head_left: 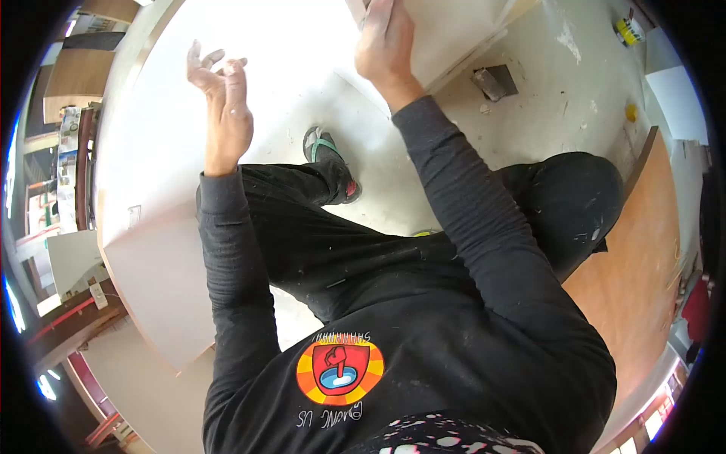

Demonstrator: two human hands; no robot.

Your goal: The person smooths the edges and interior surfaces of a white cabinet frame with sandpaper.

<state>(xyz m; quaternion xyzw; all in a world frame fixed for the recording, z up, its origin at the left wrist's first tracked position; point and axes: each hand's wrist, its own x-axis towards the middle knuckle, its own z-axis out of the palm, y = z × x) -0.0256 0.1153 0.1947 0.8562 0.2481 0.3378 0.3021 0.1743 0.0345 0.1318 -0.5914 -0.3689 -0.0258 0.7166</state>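
My left hand [225,110] is raised in front of a bright white panel [159,121], its fingers loosely bent and apart, holding nothing. Pale dust marks its fingertips. At the top edge, my right hand [387,53] is closed against a pale, upright board surface [454,38]. A small greyish edge [358,10] shows by its fingers, which are partly cut off by the frame, so I cannot make out what it holds.
A grey block on a dark square pad [495,82] lies on the stained floor [560,98]. A brown wooden panel [635,250] leans at the right. A yellow-labelled container [628,32] stands top right. My shoe [324,144] rests between the panels.
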